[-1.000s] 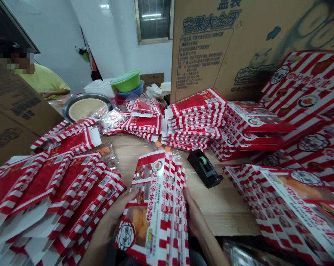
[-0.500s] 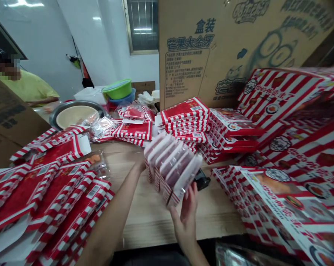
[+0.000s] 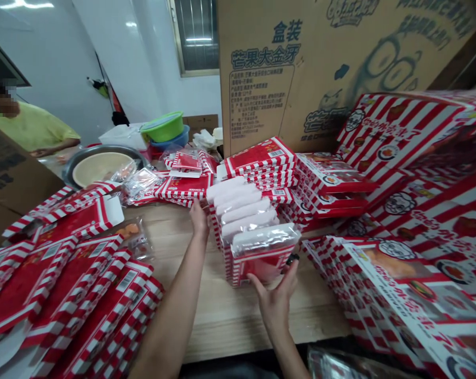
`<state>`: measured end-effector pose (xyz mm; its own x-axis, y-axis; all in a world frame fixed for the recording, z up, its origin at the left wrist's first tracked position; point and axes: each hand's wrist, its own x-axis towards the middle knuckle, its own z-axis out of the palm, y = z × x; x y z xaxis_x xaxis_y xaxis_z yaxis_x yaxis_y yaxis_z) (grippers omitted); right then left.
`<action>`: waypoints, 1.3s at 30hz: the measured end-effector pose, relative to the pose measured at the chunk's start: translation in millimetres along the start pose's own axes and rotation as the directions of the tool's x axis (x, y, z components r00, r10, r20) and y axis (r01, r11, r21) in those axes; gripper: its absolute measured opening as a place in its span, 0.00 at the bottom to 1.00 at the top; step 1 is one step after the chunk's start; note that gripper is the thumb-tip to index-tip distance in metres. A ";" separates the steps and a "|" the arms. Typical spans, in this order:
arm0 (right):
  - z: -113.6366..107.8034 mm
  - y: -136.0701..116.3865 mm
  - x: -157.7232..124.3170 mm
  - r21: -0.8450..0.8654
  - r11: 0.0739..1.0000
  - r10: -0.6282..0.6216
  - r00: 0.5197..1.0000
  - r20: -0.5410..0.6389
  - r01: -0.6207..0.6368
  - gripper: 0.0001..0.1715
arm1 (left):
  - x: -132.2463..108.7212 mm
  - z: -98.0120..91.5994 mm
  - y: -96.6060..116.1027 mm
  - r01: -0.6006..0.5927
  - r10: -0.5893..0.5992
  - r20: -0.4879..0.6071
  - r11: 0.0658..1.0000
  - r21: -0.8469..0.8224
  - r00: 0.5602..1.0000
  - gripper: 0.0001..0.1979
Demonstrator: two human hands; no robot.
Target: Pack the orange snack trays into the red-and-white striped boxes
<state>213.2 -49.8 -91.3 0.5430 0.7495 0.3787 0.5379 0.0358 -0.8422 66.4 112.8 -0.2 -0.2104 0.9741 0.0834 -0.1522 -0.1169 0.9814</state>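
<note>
A row of several small red-and-white striped boxes (image 3: 257,263) stands on the wooden table in front of me, with clear-and-white plastic packets (image 3: 246,218) sticking up out of their tops. My left hand (image 3: 200,220) grips the far left end of the row, its fingers partly hidden behind the boxes. At the near end my right hand (image 3: 275,295) has its thumb on the front box's face and its fingers at the right side. A small black object (image 3: 292,258) shows just beyond the right fingers, mostly covered.
Flat red boxes (image 3: 83,284) overlap on the left, beside a clear packet of orange pieces (image 3: 133,234). Stacked boxes (image 3: 261,163) stand behind the row. Larger striped boxes (image 3: 396,295) fill the right. A big carton (image 3: 261,116) rises behind; a co-worker in yellow (image 3: 44,123) is far left.
The row has turned and come slightly nearer, so the front box's red face now shows. My right hand has moved a little right, with thumb and fingers spread around the near end.
</note>
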 end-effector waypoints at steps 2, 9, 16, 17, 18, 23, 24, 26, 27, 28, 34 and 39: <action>-3.1 -4.0 1.3 0.007 1.000 0.011 1.000 0.004 -0.011 0.50 | -13.4 -7.0 2.0 -0.045 0.046 -0.077 0.999 0.019 0.996 0.22; -10.7 -8.9 23.8 0.282 0.959 -0.019 0.989 0.149 -0.024 0.23 | -97.7 -19.6 4.2 -0.330 0.370 -0.145 0.913 0.242 0.918 0.22; -16.7 -22.5 4.9 0.471 0.881 -0.050 0.982 0.180 -0.042 0.19 | -160.5 -16.4 3.5 -0.422 0.483 -0.099 0.833 0.357 0.870 0.19; -18.8 -27.0 -1.6 0.497 0.868 -0.073 0.988 0.137 -0.005 0.19 | -162.7 -15.7 8.9 -0.443 0.491 -0.083 0.836 0.325 0.867 0.17; -21.2 -32.2 -7.3 0.526 0.850 -0.098 0.991 0.092 0.035 0.20 | -163.9 -15.3 14.7 -0.470 0.505 -0.055 0.834 0.290 0.861 0.15; -36.1 -51.3 -12.5 0.615 0.736 -0.311 0.948 -0.062 0.282 0.33 | -167.6 -20.1 33.0 -0.379 0.376 0.052 0.920 0.101 0.925 0.04; -39.2 -51.3 -9.7 0.596 0.738 -0.346 0.936 -0.069 0.317 0.33 | -168.7 -21.5 33.8 -0.305 0.300 0.063 0.948 0.088 0.952 0.03; -45.3 -48.3 -2.3 0.510 0.771 -0.420 0.906 -0.044 0.382 0.29 | -169.9 -23.4 34.2 -0.190 0.181 0.091 0.976 0.110 0.979 0.05; -48.2 -46.5 2.0 0.454 0.788 -0.456 0.890 -0.021 0.415 0.26 | -169.4 -23.7 34.4 -0.165 0.153 0.101 0.978 0.130 0.983 0.07; -51.0 -45.1 6.4 0.403 0.798 -0.490 0.872 0.000 0.449 0.23 | -168.2 -23.7 34.6 -0.152 0.138 0.106 0.978 0.143 0.985 0.09; -59.5 -57.3 28.1 0.407 0.817 -0.495 0.859 0.130 0.409 0.13 | -154.6 -24.7 39.6 0.019 -0.028 0.177 0.998 0.054 0.984 0.15; -58.3 -70.4 34.5 0.477 0.822 -0.439 0.880 0.183 0.311 0.13 | -148.1 -24.2 55.2 0.061 -0.095 0.196 0.984 0.170 0.976 0.14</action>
<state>231.7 -65.1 3.4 0.1240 0.7646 0.6325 0.3033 0.5777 -0.7578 65.8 -42.7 37.4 -0.0015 0.9998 0.0223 0.0014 -0.0223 0.9998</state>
